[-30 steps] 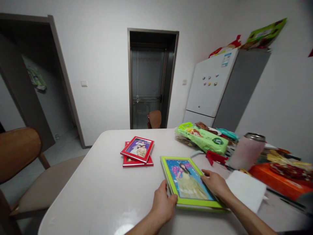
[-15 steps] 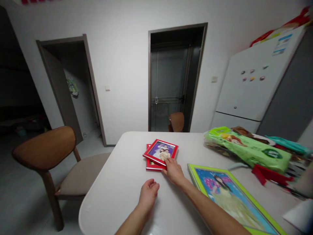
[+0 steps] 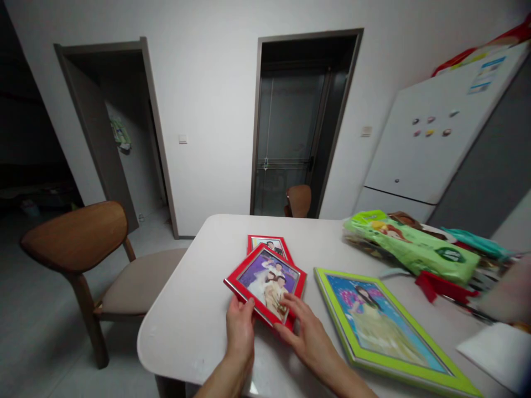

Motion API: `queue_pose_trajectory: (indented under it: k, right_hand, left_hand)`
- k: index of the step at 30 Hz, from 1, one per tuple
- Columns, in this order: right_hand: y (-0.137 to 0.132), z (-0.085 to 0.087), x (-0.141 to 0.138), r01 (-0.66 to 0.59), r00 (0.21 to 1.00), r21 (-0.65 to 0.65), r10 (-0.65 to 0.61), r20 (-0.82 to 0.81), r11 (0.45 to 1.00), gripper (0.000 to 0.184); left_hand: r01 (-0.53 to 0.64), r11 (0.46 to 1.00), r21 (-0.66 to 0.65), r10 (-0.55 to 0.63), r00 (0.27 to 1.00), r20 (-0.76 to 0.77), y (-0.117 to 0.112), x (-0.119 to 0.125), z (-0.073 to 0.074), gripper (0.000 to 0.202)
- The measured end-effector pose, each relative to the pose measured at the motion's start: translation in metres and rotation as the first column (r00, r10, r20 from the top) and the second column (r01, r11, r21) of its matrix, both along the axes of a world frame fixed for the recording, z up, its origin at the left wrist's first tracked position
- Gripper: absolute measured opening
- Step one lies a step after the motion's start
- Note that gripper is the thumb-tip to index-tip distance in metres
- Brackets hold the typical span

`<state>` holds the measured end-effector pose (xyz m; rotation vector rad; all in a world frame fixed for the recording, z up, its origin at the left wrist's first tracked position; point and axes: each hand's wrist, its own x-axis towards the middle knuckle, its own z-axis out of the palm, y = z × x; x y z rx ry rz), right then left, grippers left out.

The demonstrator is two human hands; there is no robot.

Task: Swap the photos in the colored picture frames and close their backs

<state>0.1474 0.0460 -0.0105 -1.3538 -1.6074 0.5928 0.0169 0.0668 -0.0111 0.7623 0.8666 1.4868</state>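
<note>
A red picture frame (image 3: 271,276) with a wedding photo on a purple ground is tilted up between my two hands, turned at an angle. At its lower left corner my left hand (image 3: 240,326) grips the edge, thumb on the front. My right hand (image 3: 307,326) clasps the lower right side, fingers over the front of the photo. Behind it, partly covered, a second red picture frame (image 3: 284,247) lies on the white table (image 3: 199,276). To the right of my hands rests a larger lime-green picture frame (image 3: 348,337) showing a figure in a pale yellow dress.
A green plastic package (image 3: 415,243) lies at the table's right, with a red object (image 3: 440,287) and white paper (image 3: 498,348) nearer me. A wooden chair (image 3: 78,237) stands to the left. A white fridge (image 3: 427,127) and a doorway (image 3: 290,127) are beyond the table.
The upper red picture frame has come off the lower one, closer to me and tilted up. My left hand, empty before, now holds its corner too. The view has shifted slightly.
</note>
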Motion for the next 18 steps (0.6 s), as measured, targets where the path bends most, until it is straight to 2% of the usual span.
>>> queue_pose_trajectory:
  k: [2,4,6,7,9,11,13,14,16,18]
  right_hand:
    - [0.0,0.011,-0.005,0.022,0.985,-0.075,-0.034,-0.172,0.997,0.043]
    - [-0.003,0.022,-0.01,-0.021,0.939,-0.142,-0.029,-0.342,0.99,0.05]
    - [-0.011,0.032,-0.012,-0.088,0.868,-0.198,-0.022,-0.495,0.976,0.052]
    - [-0.016,0.035,-0.012,-0.119,0.824,-0.212,-0.023,-0.567,0.97,0.053]
    - [-0.027,0.041,-0.008,-0.16,0.716,-0.218,-0.039,-0.697,0.963,0.052]
    - [-0.036,0.046,0.0,-0.166,0.64,-0.243,-0.083,-0.764,0.956,0.049]
    - [-0.042,0.049,0.011,-0.188,0.644,-0.305,-0.118,-0.756,0.934,0.046]
    - [-0.042,0.049,0.016,-0.216,0.671,-0.342,-0.115,-0.732,0.915,0.044]
    - [-0.041,0.047,0.024,-0.262,0.746,-0.4,-0.079,-0.661,0.878,0.044]
    - [-0.036,0.038,0.03,-0.226,0.838,-0.43,-0.05,-0.543,0.874,0.047]
  left_hand:
    - [-0.019,0.998,0.053,0.022,0.999,-0.04,-0.014,-0.007,0.013,0.028]
    - [-0.017,0.992,0.128,0.036,0.988,-0.15,-0.03,-0.014,0.026,0.028]
    - [0.021,0.968,0.251,0.071,0.933,-0.353,-0.046,-0.018,0.035,0.029]
    - [0.062,0.939,0.338,0.111,0.877,-0.468,-0.053,-0.02,0.037,0.031]
    - [0.193,0.828,0.527,0.23,0.74,-0.632,-0.065,-0.024,0.036,0.038]
    - [0.367,0.66,0.656,0.362,0.609,-0.705,-0.073,-0.026,0.029,0.043]
    - [0.519,0.527,0.673,0.467,0.485,-0.74,-0.077,-0.026,0.018,0.042]
    - [0.575,0.491,0.654,0.506,0.423,-0.752,-0.078,-0.025,0.012,0.038]
    - [0.642,0.456,0.617,0.574,0.317,-0.755,-0.079,-0.021,0.001,0.028]
    - [0.666,0.447,0.597,0.625,0.244,-0.741,-0.078,-0.016,-0.008,0.023]
